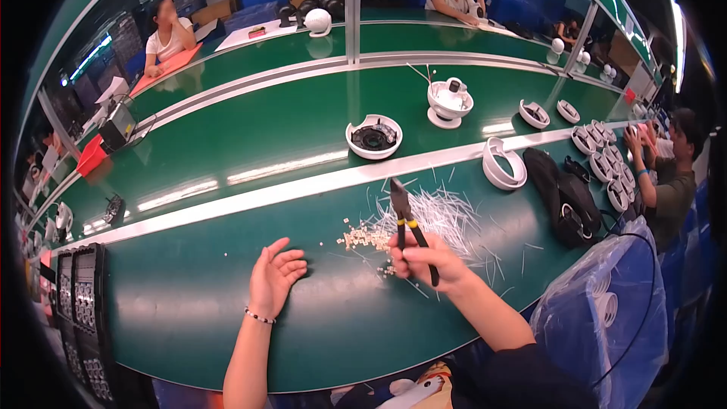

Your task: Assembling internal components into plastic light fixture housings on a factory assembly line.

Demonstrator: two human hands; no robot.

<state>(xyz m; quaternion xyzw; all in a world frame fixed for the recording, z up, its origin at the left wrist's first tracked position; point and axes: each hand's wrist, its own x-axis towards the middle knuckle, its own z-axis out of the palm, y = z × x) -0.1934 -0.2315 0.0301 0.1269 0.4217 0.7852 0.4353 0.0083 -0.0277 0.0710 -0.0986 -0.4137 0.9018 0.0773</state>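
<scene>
Head view: we grip black cutters (pixel 406 221) in our right hand (pixel 429 258), nose up over white strips (pixel 443 216) and small cut bits (pixel 364 238). Our left hand (pixel 274 276) rests open-fingered on the green bench (pixel 189 310). Mid-trimming, we judge; another strip must be fed in.

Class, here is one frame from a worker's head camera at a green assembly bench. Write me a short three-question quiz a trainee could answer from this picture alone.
1. True or false: the right hand grips a pair of cutting pliers with its tip pointing away from the person.
2. Multiple choice: the left hand is (A) holding a white ring, (B) open and empty, palm up over the green bench, (C) gripping the pliers.
3. Fill in: just beyond the pliers lies a pile of thin white ______, with small beige cut pieces beside it.

Key: 1 true; 2 B; 3 strips (cable-tie-like offcuts).
</scene>
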